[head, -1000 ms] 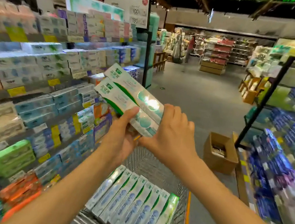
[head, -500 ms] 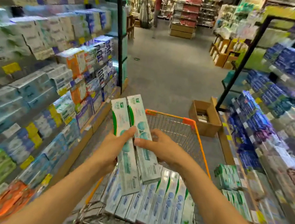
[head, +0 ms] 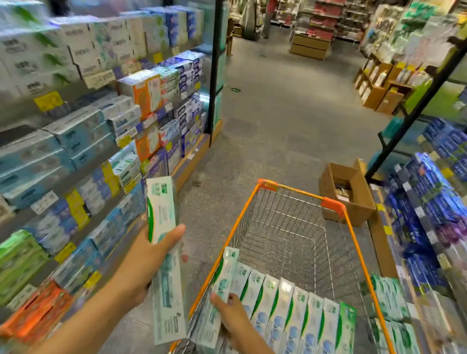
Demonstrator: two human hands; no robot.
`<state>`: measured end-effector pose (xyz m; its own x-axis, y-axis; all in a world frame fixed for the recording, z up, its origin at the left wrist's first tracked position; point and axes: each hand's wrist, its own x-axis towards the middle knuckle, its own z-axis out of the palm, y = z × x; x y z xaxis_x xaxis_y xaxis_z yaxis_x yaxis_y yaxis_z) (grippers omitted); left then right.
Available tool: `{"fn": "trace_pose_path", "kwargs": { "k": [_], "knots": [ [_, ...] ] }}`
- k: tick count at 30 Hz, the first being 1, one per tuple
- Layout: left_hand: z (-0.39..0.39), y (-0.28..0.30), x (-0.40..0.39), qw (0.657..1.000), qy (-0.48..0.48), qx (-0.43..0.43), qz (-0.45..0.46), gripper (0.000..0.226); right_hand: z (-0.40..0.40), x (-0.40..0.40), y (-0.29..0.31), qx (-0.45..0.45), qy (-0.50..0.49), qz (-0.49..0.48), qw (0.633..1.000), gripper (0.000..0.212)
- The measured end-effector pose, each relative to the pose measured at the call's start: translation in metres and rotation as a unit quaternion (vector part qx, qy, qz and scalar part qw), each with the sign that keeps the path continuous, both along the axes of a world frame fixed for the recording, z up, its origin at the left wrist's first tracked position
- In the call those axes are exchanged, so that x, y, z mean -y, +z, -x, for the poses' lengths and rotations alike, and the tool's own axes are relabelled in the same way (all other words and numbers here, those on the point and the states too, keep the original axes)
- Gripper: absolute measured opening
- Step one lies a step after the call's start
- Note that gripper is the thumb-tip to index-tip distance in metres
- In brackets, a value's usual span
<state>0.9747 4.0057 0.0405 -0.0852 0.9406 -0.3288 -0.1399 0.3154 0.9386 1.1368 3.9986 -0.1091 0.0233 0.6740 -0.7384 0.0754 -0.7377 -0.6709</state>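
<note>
Two boxes in play, one per hand. Down in the cart (head: 333,206), the right hand (head: 232,316) has its fingers curled round the right box (head: 225,275), which stands tilted at the left end of the row (head: 297,323) packed along the near wall. Outside the cart's left rim, the left hand (head: 146,266) has its thumb across the front and fingers wrapped behind the left box (head: 164,212), held near upright over the floor.

My read: this is loading, mid-placement. The next move is to seat the right box flat beside its neighbours, let go, then swing the left box over the rim and tuck it in. That rim is the snag: the left box is long and could clip the wire side, and the slot at the row's end looks tight.

Around them, the left shelf (head: 99,147) crowds in close and the right shelf (head: 442,200) carries blue packs. A carton (head: 352,196) sits on the floor beyond the cart, and a shopper (head: 271,3) stands far down the aisle.
</note>
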Motion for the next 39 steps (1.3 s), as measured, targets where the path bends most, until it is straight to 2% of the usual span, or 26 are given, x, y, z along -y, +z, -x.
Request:
{"fn": "trace_pose_path", "kwargs": {
  "k": [3,7,8,10,11,13,15,16,18,19,20,22,24,26,28,30,31,32,35,39],
  "knots": [
    [0.000,-0.013,0.000,1.000,0.003,0.009,0.023,0.029,0.011,-0.010,-0.015,0.028,0.002,-0.018,0.999,0.072],
    [-0.009,-0.022,-0.005,0.999,0.003,0.013,0.030,0.040,0.014,-0.012,-0.037,0.079,0.041,-0.030,0.996,0.071],
    [-0.013,-0.023,-0.006,0.999,-0.001,0.015,0.033,0.046,0.013,-0.012,-0.036,0.098,0.059,-0.033,0.993,0.065],
    [-0.022,-0.024,-0.009,0.999,-0.011,0.016,0.039,0.054,0.007,-0.016,-0.041,0.152,0.112,-0.058,0.980,0.033],
    [-0.027,-0.025,-0.010,0.999,-0.017,0.014,0.041,0.054,0.003,-0.019,-0.044,0.179,0.132,-0.066,0.973,0.030],
    [-0.039,-0.025,-0.009,0.998,-0.029,0.013,0.052,0.048,-0.005,-0.024,-0.040,0.214,0.170,-0.071,0.959,0.046],
    [-0.048,-0.024,-0.009,0.998,-0.043,0.012,0.050,0.039,-0.013,-0.032,-0.014,0.231,0.185,-0.091,0.951,0.050],
    [-0.052,-0.024,-0.009,0.998,-0.047,0.006,0.047,0.042,-0.016,-0.035,0.009,0.209,0.147,-0.105,0.961,0.046],
    [-0.062,-0.023,-0.013,0.997,-0.063,-0.016,0.029,0.064,-0.024,-0.036,0.061,0.069,0.055,-0.134,0.987,0.033],
    [-0.067,-0.023,-0.014,0.997,-0.076,-0.020,0.022,0.071,-0.028,-0.034,0.086,-0.024,0.050,-0.134,0.989,0.030],
    [-0.074,-0.021,-0.016,0.996,-0.085,-0.012,0.024,0.071,-0.033,-0.029,0.112,-0.068,0.084,-0.152,0.982,0.028],
    [-0.087,-0.021,-0.020,0.994,-0.090,0.035,0.042,0.059,-0.043,-0.020,0.139,-0.044,0.166,-0.199,0.965,0.024],
    [-0.100,-0.018,-0.023,0.989,-0.104,0.084,0.063,0.051,-0.055,-0.016,0.143,-0.011,0.160,-0.222,0.962,0.029],
    [-0.111,-0.018,-0.024,0.984,-0.125,0.106,0.074,0.057,-0.063,-0.017,0.134,0.010,0.126,-0.229,0.965,0.034],
    [-0.115,-0.014,-0.021,0.985,-0.149,0.058,0.063,0.070,-0.068,-0.015,0.120,0.025,0.073,-0.229,0.970,0.034],
    [-0.116,-0.018,-0.020,0.984,-0.165,-0.045,0.055,0.099,-0.067,-0.011,0.097,0.022,0.035,-0.194,0.980,0.026],
    [-0.115,-0.019,-0.019,0.981,-0.165,-0.094,0.045,0.101,-0.065,-0.009,0.084,0.026,0.025,-0.166,0.986,0.026],
    [-0.114,-0.018,-0.018,0.980,-0.158,-0.119,0.037,0.092,-0.062,-0.006,0.070,0.043,0.026,-0.144,0.988,0.029],
    [-0.107,-0.015,-0.016,0.977,-0.151,-0.144,0.034,0.063,-0.051,0.000,0.036,0.075,0.054,-0.085,0.992,0.058],
    [-0.091,-0.021,-0.013,0.979,-0.121,-0.163,0.025,0.059,-0.038,0.004,0.006,0.074,0.035,-0.058,0.995,0.057]
  ]
}}
